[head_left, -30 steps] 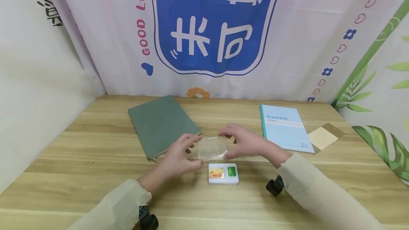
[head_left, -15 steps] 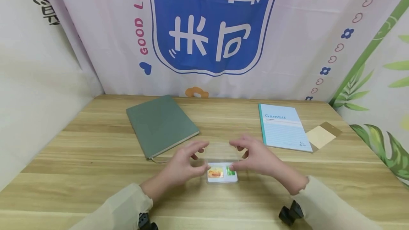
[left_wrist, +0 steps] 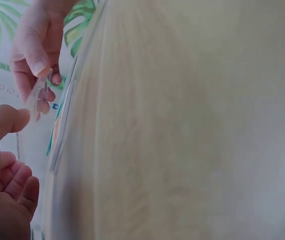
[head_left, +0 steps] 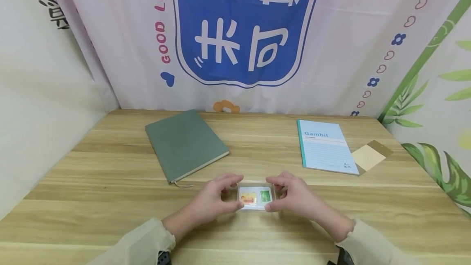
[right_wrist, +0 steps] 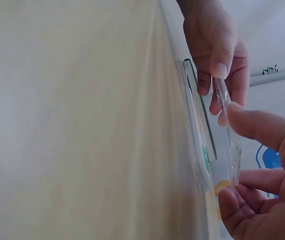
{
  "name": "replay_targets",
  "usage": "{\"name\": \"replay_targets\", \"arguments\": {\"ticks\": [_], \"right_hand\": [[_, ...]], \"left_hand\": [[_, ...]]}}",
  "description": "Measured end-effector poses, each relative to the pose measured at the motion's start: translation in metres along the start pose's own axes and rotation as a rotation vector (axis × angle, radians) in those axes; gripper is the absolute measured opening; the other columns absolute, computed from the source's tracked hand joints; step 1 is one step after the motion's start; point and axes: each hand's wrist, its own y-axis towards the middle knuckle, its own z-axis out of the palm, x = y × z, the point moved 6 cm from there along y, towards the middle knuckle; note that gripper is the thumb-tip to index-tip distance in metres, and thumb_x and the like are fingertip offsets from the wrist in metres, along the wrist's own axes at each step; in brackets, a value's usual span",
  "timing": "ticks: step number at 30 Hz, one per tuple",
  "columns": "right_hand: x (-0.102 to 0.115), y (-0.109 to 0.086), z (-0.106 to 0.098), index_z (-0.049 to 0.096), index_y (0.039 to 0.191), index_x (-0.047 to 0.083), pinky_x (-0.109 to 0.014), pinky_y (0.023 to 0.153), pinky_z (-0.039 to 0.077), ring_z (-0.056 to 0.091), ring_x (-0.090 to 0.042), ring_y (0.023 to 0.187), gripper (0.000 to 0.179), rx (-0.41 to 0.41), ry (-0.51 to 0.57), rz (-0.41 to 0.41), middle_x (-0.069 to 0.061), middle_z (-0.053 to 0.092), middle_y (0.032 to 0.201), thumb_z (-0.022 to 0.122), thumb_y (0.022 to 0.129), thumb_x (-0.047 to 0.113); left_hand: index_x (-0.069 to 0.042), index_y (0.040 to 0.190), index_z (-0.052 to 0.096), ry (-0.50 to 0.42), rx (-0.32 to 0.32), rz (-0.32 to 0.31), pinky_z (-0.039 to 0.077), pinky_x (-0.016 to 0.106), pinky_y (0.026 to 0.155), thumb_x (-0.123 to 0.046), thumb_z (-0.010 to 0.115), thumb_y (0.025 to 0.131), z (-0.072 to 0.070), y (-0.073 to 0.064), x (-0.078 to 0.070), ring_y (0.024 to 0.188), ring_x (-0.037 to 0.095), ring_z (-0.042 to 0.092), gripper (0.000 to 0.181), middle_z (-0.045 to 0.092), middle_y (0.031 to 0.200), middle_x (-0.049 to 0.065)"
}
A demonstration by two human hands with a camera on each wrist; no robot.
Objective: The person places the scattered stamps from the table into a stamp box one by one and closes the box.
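Observation:
A clear plastic lid [right_wrist: 234,157] is pinched between my two hands, one at each short end. My left hand [head_left: 215,197] has thumb and fingers on its left end, while my right hand [head_left: 293,196] grips the right end. Directly under it, a shallow white case [head_left: 256,205] lies on the table, with an orange-yellow picture [head_left: 248,198] and a green picture [head_left: 265,196] showing through the lid. Seen from the right wrist, a narrow gap separates the lid from the case.
On the wooden table [head_left: 110,212], a dark green notebook [head_left: 187,144] lies at back left. A light blue notebook [head_left: 327,146] is at back right, overlapping a beige and brown card [head_left: 369,156]. A printed cloth [head_left: 140,52] hangs behind the table.
Both hands have brought the clear lid toward the person and down. Earlier it was beyond the white case; now it is right over it.

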Motion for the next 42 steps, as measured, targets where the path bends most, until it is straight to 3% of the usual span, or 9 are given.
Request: {"name": "replay_targets", "arguments": {"ticks": [5,12,26,34,42], "right_hand": [[-0.006,0.0,0.004,0.055,0.124,-0.003,-0.021,0.072,0.048,0.05,-0.018,0.085,0.073,-0.008,0.008,0.011,-0.005,0.054,0.093,0.084,0.062,0.019],[-0.011,0.0,0.007,0.057,0.122,-0.003,-0.02,0.073,0.047,0.049,-0.018,0.09,0.07,-0.032,0.005,0.0,-0.003,0.055,0.095,0.084,0.061,0.018],[-0.017,0.004,0.014,0.058,0.122,0.002,-0.018,0.075,0.046,0.047,-0.018,0.096,0.065,-0.03,-0.007,-0.02,-0.005,0.052,0.11,0.084,0.065,0.02],[-0.016,0.007,0.015,0.059,0.122,0.005,-0.027,0.081,0.042,0.047,-0.016,0.095,0.065,-0.036,-0.024,0.019,-0.002,0.052,0.108,0.084,0.064,0.02],[-0.011,0.004,0.018,0.057,0.124,0.004,-0.03,0.081,0.041,0.046,-0.017,0.094,0.064,-0.014,-0.027,0.042,-0.004,0.049,0.11,0.082,0.067,0.018]], "left_hand": [[-0.003,0.128,0.053,0.03,0.031,-0.047,0.048,0.029,0.084,-0.015,0.076,0.074,0.006,0.002,0.003,0.099,0.015,0.053,0.06,0.055,0.123,0.006],[0.0,0.128,0.053,0.094,0.048,-0.033,0.048,0.031,0.086,-0.016,0.076,0.073,0.011,0.003,0.003,0.102,0.017,0.053,0.061,0.055,0.123,0.007],[-0.001,0.128,0.053,0.122,0.069,-0.044,0.048,0.034,0.085,-0.018,0.076,0.074,0.012,0.005,0.006,0.103,0.018,0.052,0.061,0.055,0.121,0.007],[-0.002,0.123,0.057,0.17,0.093,-0.055,0.045,0.042,0.094,-0.02,0.077,0.073,0.01,0.009,0.004,0.109,0.023,0.054,0.057,0.057,0.118,0.008],[-0.003,0.12,0.06,0.163,0.103,-0.106,0.045,0.041,0.091,-0.018,0.079,0.072,0.012,0.006,0.004,0.104,0.021,0.054,0.054,0.057,0.114,0.006]]}}
